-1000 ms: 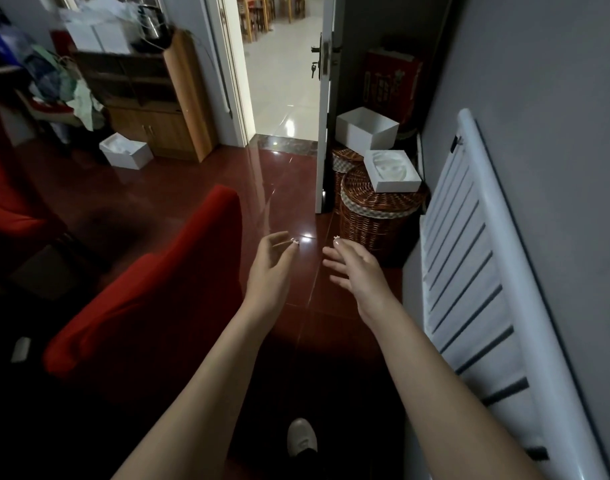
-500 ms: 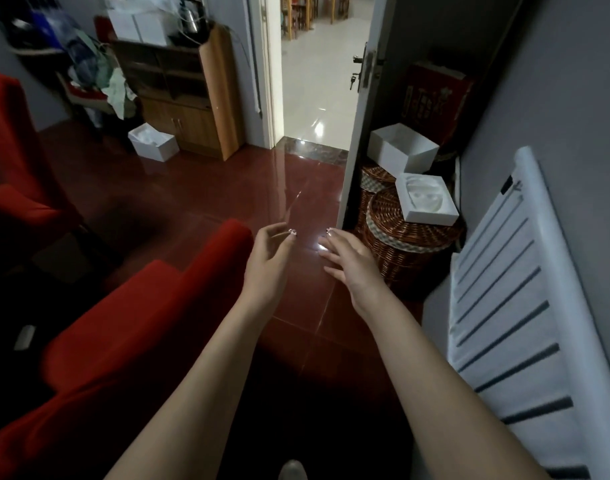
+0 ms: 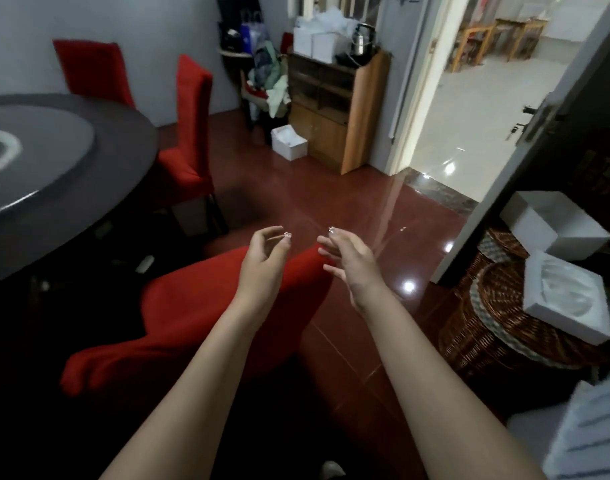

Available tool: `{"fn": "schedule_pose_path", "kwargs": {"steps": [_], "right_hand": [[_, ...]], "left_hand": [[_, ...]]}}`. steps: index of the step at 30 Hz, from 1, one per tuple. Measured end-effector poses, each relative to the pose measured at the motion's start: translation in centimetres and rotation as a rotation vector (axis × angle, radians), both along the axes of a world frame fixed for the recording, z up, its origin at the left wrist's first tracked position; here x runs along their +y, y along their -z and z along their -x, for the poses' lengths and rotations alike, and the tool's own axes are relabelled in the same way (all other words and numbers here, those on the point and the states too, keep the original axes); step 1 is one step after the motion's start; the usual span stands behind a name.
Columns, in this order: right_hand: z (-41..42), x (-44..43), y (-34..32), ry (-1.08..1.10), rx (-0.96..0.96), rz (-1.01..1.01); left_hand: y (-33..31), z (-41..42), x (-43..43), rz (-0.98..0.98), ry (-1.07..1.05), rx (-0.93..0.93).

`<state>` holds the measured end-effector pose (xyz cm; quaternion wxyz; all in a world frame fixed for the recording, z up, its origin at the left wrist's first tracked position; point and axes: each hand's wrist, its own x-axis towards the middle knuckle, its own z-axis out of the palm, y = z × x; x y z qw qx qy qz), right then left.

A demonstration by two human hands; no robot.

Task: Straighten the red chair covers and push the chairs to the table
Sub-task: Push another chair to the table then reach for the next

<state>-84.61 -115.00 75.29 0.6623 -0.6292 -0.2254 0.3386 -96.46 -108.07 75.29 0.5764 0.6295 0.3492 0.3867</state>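
Note:
A chair in a red cover point(image 3: 192, 306) stands just in front of me, its back towards me and its seat towards the round dark table point(image 3: 88, 174) on the left. My left hand point(image 3: 265, 261) hovers over the top of that chair back with fingers loosely curled, holding nothing. My right hand point(image 3: 348, 261) is held beside it over the chair's right corner, fingers relaxed and spread, also empty. Two more red-covered chairs point(image 3: 189, 133) point(image 3: 92, 71) stand at the far side of the table.
Wicker baskets point(image 3: 504, 327) with white boxes point(image 3: 556, 223) on top stand at the right behind an open door point(image 3: 525, 147). A white radiator point(image 3: 587, 434) lines the right wall. A wooden cabinet point(image 3: 341, 105) and a white box point(image 3: 289, 142) stand at the back. The floor is glossy red tile.
The view has swung left and up, bringing the round table and two far chairs into sight. Both hands have stayed raised and empty and are now over the near chair's back.

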Motion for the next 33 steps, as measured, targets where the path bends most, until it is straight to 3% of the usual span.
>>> {"fn": "schedule_pose_path", "kwargs": {"steps": [11,20,27,33], "right_hand": [[1.8,6.3,1.0,-0.472,-0.033,0.028],[4.4,6.4,2.3,-0.662,-0.083,0.017],[5.0,5.7,3.8,-0.689,-0.428,-0.007],[3.6,4.8,5.3,-0.694,-0.765,0.089]], "left_hand": [[0.5,4.6,0.0,0.057,-0.476,0.049],[2.2,7.8,-2.5,0.046,-0.695,0.05],[3.8,10.1,-3.3,-0.07,-0.759,0.31],[4.4,11.5,-2.7,-0.194,-0.528,0.641]]}}
